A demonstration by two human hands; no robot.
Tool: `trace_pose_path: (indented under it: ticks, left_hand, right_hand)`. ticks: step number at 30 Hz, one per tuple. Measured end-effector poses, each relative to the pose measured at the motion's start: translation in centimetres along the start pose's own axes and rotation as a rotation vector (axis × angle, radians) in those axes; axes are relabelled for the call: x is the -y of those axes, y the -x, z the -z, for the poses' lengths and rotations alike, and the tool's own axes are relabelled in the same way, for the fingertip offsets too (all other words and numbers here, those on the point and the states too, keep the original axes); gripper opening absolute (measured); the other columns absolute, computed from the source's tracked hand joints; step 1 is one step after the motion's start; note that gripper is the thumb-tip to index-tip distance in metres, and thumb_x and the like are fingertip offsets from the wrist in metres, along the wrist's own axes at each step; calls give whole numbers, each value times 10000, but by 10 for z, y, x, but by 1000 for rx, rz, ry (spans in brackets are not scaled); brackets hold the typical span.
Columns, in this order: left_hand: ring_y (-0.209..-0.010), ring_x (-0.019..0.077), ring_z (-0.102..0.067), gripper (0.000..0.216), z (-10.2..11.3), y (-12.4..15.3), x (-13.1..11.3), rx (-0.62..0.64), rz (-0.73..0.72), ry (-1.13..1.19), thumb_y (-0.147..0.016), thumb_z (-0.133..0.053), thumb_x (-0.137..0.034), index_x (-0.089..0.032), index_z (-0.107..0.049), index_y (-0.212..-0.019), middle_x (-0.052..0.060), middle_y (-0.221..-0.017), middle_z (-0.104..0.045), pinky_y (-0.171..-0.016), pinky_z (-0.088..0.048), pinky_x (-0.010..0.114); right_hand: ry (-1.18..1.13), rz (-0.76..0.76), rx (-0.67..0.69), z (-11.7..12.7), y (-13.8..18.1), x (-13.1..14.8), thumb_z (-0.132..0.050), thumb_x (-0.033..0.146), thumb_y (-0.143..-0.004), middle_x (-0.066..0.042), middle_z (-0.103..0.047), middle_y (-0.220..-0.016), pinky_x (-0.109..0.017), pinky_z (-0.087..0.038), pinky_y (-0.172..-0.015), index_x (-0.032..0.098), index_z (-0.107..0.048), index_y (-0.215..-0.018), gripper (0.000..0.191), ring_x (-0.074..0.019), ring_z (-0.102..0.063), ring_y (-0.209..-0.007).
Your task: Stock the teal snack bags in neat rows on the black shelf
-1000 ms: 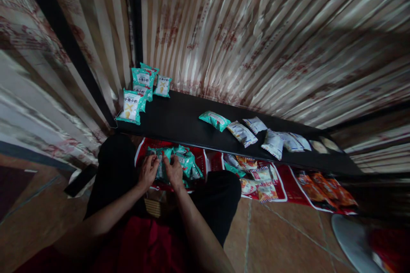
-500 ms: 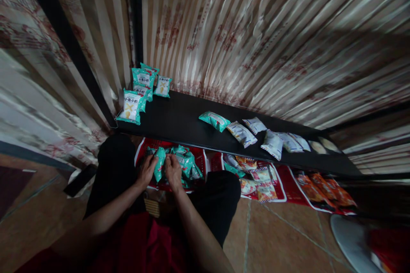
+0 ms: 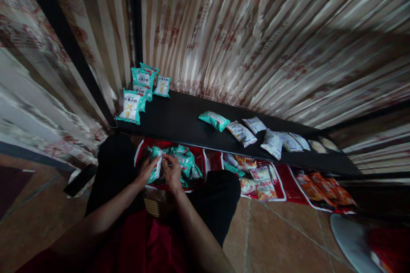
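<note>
A teal and white snack bag [image 3: 156,169] is between my two hands, above a red bag [image 3: 205,166] that holds more teal snack bags [image 3: 185,162]. My left hand [image 3: 146,172] is closed around the bag's left side. At its right edge, the fingertips of my right hand [image 3: 172,172] pinch it near the top. On the black shelf [image 3: 179,113] just beyond, several teal snack bags [image 3: 131,104] stand grouped at the left end. A single teal snack bag [image 3: 214,120] lies flat near the middle.
White snack bags [image 3: 241,134] lie along the right part of the shelf. Below it are mixed snack packs [image 3: 264,183] and orange packs [image 3: 326,190] in red bags. A striped curtain [image 3: 224,30] hangs behind. A grey rounded object [image 3: 347,239] sits at lower right.
The snack bag in my hands has turned, so more of its white face shows. My right fingers have shifted slightly left onto its edge. The shelf items have not moved.
</note>
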State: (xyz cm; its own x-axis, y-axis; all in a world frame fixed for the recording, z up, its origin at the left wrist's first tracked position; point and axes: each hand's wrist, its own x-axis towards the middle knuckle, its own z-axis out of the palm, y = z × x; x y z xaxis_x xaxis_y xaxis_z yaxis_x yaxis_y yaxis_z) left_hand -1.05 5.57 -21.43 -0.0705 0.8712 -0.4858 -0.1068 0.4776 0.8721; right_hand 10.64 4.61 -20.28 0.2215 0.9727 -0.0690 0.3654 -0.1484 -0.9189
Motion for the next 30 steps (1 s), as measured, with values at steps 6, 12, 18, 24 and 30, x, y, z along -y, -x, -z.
trace_pose_path:
  ticks: [6,12,18,24,30]
  left_hand:
    - [-1023,270,-616,576,1,1,-1,65,13,-34,-643,-673,-552,-188,-638,-1088,111,-1081,-677,-847,-467,358]
    - [-875,258,-667,531,0,5,-6,121,79,89,-619,-707,-500,-157,-651,-1021,96,-886,-717,-768,-502,349]
    - [-756,208,-669,494,-1,3,-1,91,83,131,-610,-697,-395,-169,-621,-1043,58,-844,-711,-697,-507,305]
    - [-571,163,-619,356,-1,-1,1,43,141,215,-588,-638,-282,-161,-623,-922,2,-675,-669,-543,-475,260]
    - [-535,173,-616,297,-4,-5,1,28,180,300,-593,-587,-283,-137,-614,-850,12,-610,-649,-519,-471,262]
  right_hand:
    - [-18,10,-6,2,0,5,-559,297,-776,-61,-622,-896,-318,-442,-813,229,-718,-941,239,-198,-560,-847]
    - [-58,12,8,2,1,5,-527,284,-802,-52,-618,-919,-301,-438,-840,249,-717,-948,242,-188,-551,-911]
    - [-87,25,-9,2,0,-4,-508,267,-800,-56,-641,-906,-298,-437,-846,219,-717,-903,239,-182,-577,-896]
    - [-54,-19,-49,0,-2,-11,-520,296,-770,-60,-657,-913,-303,-452,-798,177,-677,-955,270,-181,-594,-826]
    - [-50,-77,-77,4,-6,-15,-600,371,-724,-59,-655,-902,-308,-460,-785,170,-657,-976,327,-184,-590,-817]
